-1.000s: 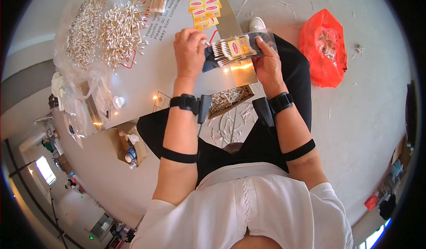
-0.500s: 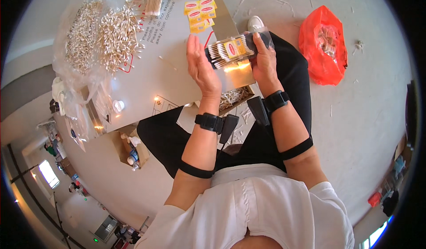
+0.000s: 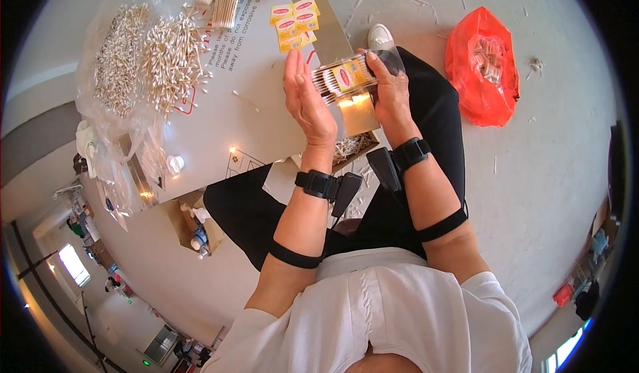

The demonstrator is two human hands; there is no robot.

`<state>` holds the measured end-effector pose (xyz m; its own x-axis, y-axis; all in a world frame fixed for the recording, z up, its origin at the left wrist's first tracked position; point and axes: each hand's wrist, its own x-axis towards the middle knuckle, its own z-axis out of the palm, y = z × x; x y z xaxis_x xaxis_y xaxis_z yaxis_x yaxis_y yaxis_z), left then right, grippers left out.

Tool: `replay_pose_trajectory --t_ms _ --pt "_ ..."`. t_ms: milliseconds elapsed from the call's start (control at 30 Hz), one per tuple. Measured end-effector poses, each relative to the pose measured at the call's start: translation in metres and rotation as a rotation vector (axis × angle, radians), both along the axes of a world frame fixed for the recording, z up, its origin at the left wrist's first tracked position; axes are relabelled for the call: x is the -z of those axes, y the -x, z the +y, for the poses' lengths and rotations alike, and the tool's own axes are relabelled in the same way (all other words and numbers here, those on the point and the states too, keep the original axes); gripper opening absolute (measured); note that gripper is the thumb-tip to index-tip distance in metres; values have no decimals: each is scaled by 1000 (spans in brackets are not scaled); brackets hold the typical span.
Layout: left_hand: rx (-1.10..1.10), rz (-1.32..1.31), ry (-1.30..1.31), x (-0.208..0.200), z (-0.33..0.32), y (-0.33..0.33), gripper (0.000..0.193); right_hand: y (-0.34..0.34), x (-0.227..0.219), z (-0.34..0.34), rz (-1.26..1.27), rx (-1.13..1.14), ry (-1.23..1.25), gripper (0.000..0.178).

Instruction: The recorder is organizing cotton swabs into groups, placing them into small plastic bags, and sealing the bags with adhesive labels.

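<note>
A clear plastic pack of cotton swabs (image 3: pixel 327 83) with a yellow-and-red card (image 3: pixel 349 75) in it lies between my hands, above the table's right edge. My right hand (image 3: pixel 389 93) is closed on the right end of the pack, thumb on top. Loose clear film sticks out beyond that thumb. Upright at the opposite end, my left hand (image 3: pixel 309 107) has its fingers straight and its palm facing the swab tips; whether it touches them I cannot tell. On the table (image 3: pixel 239 123) lie several yellow cards (image 3: pixel 296 23) and one loose swab (image 3: pixel 246 101).
Left on the table, a clear bag (image 3: pixel 90 73) holds a heap of swabs (image 3: pixel 173 60). Filled packs (image 3: pixel 226 7) lie at the far edge. A box of swabs (image 3: pixel 356 148) sits below the table edge. On the floor stand a red bag (image 3: pixel 459 73) and a carton (image 3: pixel 176 220).
My right hand and the pack have shifted slightly left, and the pack's left end now sits closer to my left palm. The left hand stays upright with straight fingers.
</note>
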<state>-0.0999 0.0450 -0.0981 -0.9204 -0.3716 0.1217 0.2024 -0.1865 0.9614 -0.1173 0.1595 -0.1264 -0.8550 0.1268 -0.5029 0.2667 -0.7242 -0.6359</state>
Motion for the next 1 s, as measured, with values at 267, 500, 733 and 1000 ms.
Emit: replay_pose_trajectory --t_ms 267,500,733,1000 --pt "17 19 -74 0 21 5 60 -2 -4 0 26 19 -20 21" --pt "17 10 -107 0 15 5 61 -3 -15 -6 39 -1 -63 20" --pt "-131 -66 264 -5 -5 -11 43 -9 8 18 66 140 -236 35" --pt "-528 -345 1282 -7 -113 -20 27 -22 -54 -22 680 44 -1308 35"
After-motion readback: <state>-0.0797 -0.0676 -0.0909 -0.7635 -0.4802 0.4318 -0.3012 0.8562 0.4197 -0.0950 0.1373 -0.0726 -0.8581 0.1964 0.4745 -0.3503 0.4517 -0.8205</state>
